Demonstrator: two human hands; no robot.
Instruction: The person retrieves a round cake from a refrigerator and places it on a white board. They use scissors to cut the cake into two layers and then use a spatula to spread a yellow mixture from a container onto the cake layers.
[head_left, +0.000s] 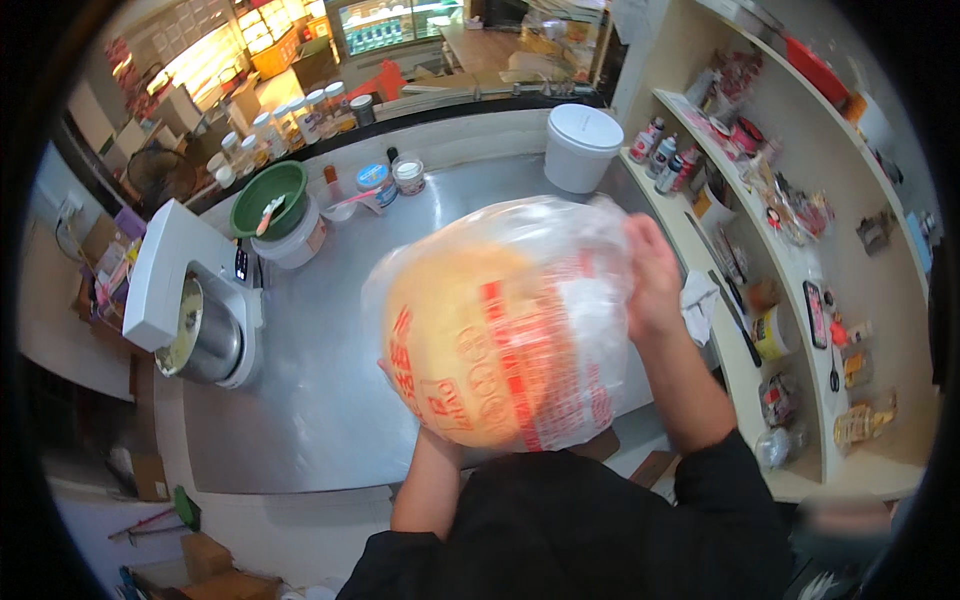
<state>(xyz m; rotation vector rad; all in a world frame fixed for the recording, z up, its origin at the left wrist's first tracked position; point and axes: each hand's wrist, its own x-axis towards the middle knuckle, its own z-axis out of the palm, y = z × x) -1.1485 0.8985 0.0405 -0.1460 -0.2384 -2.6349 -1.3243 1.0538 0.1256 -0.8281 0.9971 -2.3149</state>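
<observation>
A clear plastic bag (592, 300) with red printing hangs before my chest, above the worktop. Inside it shows a round, pale-yellow cake (450, 300), probably sponge, tilted toward me. My right hand (649, 274) grips the gathered plastic at the bag's upper right. From below, my left hand (384, 367) supports the cake through the bag. Only a bit of its fingers shows at the left edge; the rest is hidden behind the bag. Motion blurs the bag somewhat.
A stand mixer (187, 292) with a steel bowl stands left on the metal worktop (322, 420). Behind are a green basin (274, 199) on a white tub, small containers and a lidded white bucket (581, 150). Shelves (795, 300) with knives and bottles line the right.
</observation>
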